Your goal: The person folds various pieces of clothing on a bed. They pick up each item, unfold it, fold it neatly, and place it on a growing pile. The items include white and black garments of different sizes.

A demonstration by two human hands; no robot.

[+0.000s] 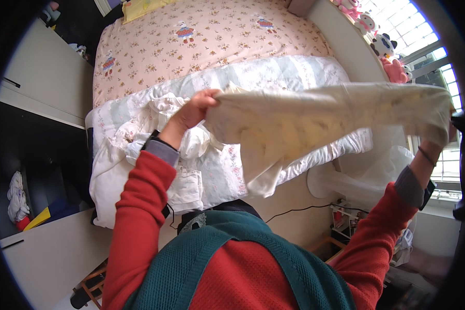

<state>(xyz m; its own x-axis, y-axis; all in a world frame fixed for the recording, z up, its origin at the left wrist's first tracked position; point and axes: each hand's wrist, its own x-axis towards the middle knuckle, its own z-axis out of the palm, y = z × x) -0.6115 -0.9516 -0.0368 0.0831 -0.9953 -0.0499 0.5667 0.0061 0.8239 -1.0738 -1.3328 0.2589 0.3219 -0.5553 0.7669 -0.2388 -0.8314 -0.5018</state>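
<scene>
A pale cream cloth garment (294, 120) with faint yellowish print is stretched out in the air between my hands, blurred by motion. My left hand (202, 105) pinches its left end above the bed. Far to the right, near the window, my right hand (452, 126) grips the other end; cloth covers most of those fingers. One part of the garment hangs down toward the bed's front edge. Below and left of my left hand, rumpled white clothes (139, 124) lie in a heap. A folded white cloth (186, 190) sits at the bed's near edge.
The bed has a pink floral sheet (217, 42) and a folded floral quilt (232, 166). Plush toys (383, 45) line the windowsill at right. A cabinet with an open compartment (42, 147) stands left. A black cable (298, 210) crosses near a small rack (343, 221).
</scene>
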